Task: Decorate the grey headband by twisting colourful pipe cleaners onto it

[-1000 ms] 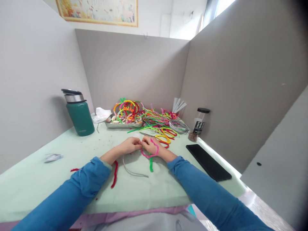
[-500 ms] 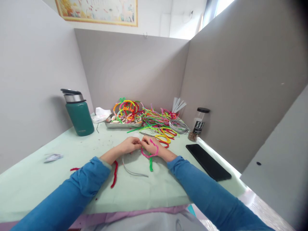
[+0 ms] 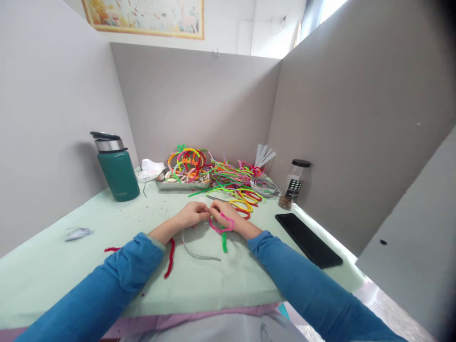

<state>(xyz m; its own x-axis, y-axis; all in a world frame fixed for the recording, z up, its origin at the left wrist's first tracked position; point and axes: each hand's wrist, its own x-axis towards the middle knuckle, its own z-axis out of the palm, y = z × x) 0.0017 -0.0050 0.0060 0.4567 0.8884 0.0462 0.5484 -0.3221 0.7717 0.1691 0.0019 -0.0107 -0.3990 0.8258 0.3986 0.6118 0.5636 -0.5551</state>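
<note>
Fingertip to fingertip, my left hand (image 3: 192, 215) and my right hand (image 3: 225, 213) meet over the middle of the table, both closed in a pinch. A pink pipe cleaner (image 3: 216, 230) runs from the meeting fingertips and curls in front of my right hand. The exact point where it is pinched is hidden. A green pipe cleaner (image 3: 224, 243) hangs just below the pink one. From under my left hand a thin grey wire (image 3: 199, 257) curves toward me; whether the fingers grip it cannot be seen. A red pipe cleaner (image 3: 170, 259) lies beside my left wrist.
A metal tray (image 3: 183, 186) with colourful pieces stands at the back, beside a heap of pipe cleaners (image 3: 233, 173) and coiled grey wire (image 3: 265, 188). Scissors (image 3: 215, 198) lie beyond my hands. A green bottle (image 3: 119, 175) is left; a jar (image 3: 294, 185) and black phone (image 3: 308, 240) are right.
The pink curl beside my right hand has flattened and dropped a little. The green piece and the wire's free end have shifted slightly. Both hands stay almost in place.
</note>
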